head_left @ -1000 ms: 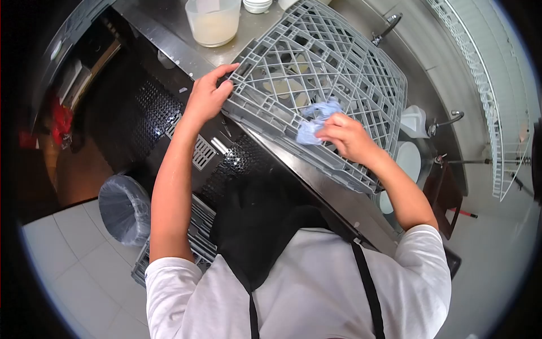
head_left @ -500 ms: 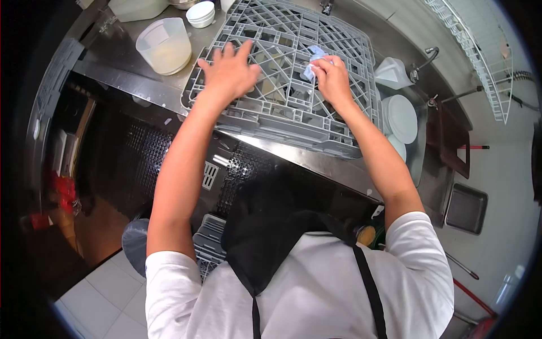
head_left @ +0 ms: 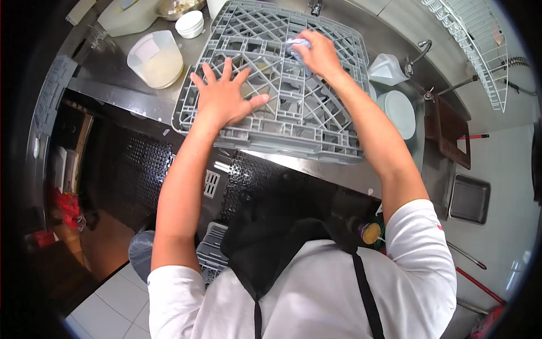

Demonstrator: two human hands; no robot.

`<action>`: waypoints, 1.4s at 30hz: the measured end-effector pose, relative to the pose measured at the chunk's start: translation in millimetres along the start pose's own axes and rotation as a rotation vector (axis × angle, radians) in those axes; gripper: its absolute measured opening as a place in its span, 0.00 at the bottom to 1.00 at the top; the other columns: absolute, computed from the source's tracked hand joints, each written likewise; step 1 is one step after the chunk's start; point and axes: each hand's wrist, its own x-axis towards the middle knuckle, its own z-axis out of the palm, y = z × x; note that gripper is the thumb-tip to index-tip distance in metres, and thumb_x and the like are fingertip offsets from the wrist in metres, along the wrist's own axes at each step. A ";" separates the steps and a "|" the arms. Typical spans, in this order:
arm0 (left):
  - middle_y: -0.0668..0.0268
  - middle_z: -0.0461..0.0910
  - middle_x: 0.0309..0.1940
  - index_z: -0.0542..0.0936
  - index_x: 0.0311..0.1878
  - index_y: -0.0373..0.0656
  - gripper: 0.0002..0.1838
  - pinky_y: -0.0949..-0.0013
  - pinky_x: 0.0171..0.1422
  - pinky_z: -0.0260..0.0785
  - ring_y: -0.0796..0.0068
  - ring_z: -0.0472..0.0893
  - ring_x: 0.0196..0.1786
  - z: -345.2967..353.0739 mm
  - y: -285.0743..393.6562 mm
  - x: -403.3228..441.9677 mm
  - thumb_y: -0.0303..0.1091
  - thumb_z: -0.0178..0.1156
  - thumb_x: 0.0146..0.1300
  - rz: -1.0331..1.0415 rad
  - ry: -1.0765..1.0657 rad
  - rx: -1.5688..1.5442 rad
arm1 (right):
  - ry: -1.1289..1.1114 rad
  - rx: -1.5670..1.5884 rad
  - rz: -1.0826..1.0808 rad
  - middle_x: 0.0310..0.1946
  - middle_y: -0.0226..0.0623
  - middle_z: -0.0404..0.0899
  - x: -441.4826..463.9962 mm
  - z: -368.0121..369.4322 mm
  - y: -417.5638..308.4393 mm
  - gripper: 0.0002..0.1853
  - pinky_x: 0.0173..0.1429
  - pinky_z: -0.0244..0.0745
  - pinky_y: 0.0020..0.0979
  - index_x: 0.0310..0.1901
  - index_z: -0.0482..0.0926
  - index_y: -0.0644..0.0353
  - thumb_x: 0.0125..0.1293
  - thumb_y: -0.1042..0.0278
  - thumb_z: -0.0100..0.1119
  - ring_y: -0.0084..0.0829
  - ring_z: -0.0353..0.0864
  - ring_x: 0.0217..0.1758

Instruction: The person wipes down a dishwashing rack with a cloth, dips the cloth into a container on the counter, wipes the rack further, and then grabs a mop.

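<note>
- Left grip [head_left: 222, 103]: released, palm down, fingers splayed over the grey lattice rack [head_left: 282, 142].
- Right grip [head_left: 322, 55]: clenched on a crumpled pale-blue cloth [head_left: 293, 47], which I see at the rack's top face, toward the far side.
- Rack: lies on the steel surface [head_left: 110, 68], between a translucent tub [head_left: 156, 66] and a white jug [head_left: 386, 69].
- White plates [head_left: 399, 116]: just right of the rack.
</note>
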 end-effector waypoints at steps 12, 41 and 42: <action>0.51 0.52 0.84 0.75 0.73 0.65 0.45 0.25 0.81 0.29 0.35 0.44 0.85 -3.2 3.4 3.6 0.82 0.53 0.59 -0.083 -0.001 -0.054 | -0.426 -0.077 -0.226 0.48 0.41 0.87 -19.7 -42.3 53.6 0.12 0.61 0.77 0.43 0.49 0.89 0.55 0.64 0.71 0.67 0.47 0.83 0.56; 0.41 0.50 0.82 0.62 0.79 0.49 0.45 0.23 0.79 0.32 0.36 0.45 0.85 -24.4 37.1 77.6 0.68 0.55 0.69 0.312 0.132 -0.152 | -0.113 0.210 0.202 0.48 0.47 0.86 -101.7 -62.9 50.9 0.16 0.56 0.79 0.40 0.51 0.85 0.61 0.68 0.60 0.66 0.45 0.86 0.48; 0.43 0.52 0.82 0.64 0.78 0.49 0.45 0.23 0.79 0.34 0.38 0.46 0.85 -20.0 49.6 101.4 0.70 0.54 0.68 0.369 0.154 -0.111 | -0.036 0.134 0.079 0.44 0.50 0.85 -100.2 -55.7 45.7 0.13 0.57 0.78 0.45 0.47 0.86 0.62 0.67 0.62 0.63 0.53 0.84 0.48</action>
